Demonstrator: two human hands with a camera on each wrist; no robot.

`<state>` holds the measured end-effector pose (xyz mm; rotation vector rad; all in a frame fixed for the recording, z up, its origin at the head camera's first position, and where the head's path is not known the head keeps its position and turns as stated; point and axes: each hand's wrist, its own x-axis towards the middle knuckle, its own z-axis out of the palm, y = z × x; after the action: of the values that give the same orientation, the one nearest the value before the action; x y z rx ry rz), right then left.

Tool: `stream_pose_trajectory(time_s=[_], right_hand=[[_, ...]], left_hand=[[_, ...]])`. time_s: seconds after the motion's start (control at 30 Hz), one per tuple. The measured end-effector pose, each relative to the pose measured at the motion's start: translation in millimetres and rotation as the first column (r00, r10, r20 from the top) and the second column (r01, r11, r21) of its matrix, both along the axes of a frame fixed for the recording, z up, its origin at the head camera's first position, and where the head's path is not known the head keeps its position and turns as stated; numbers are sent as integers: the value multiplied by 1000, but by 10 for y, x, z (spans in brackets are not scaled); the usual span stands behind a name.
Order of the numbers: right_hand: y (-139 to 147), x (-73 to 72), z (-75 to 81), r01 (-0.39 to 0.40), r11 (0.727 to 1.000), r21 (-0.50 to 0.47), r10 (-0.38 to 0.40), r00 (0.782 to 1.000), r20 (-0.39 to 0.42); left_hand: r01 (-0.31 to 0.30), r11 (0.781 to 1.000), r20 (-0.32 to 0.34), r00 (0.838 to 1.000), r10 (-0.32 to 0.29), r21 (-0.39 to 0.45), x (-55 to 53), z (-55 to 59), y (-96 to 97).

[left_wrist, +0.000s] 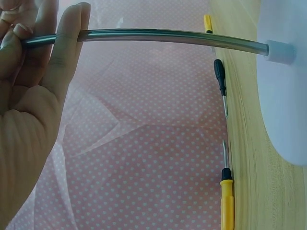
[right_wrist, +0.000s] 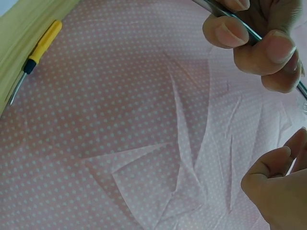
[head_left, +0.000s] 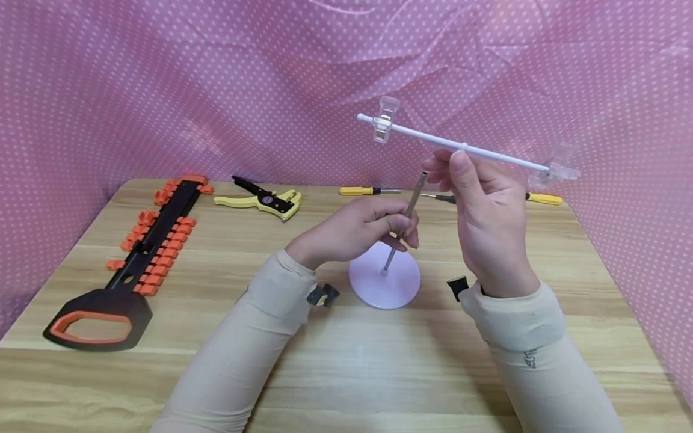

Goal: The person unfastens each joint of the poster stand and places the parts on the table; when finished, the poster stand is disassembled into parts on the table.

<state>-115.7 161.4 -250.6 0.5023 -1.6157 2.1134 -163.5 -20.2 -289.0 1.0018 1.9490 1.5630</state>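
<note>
Metal rod (left_wrist: 158, 35) rises from smooth round base (head_left: 384, 294)

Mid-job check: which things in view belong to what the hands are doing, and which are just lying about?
In the job:
- metal rod, gripped by the left hand
- round white base beneath it
- white crossbar with clear clips, held by the right hand

Apparently lying about:
- black-and-orange rack
- yellow-and-black tool
- two yellow-handled screwdrivers
- black-handled screwdriver

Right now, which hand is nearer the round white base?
The left hand, gripping the metal rod that rises from the base. The right hand is farther, higher and to the right, holding the white bar.
</note>
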Motion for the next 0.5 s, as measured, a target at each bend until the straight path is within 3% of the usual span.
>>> stream_pose_trajectory(time_s=[0.27,0.5], right_hand=[[43,-61,-24,68,990,120,-79,992,94],[100,-157,-82,77,969,236,-127,970,206]], left_hand=[[10,1000,15,1000,-10,22,-6,-5,4],[10,1000,27,1000,-11,27,-10,-4,5]])
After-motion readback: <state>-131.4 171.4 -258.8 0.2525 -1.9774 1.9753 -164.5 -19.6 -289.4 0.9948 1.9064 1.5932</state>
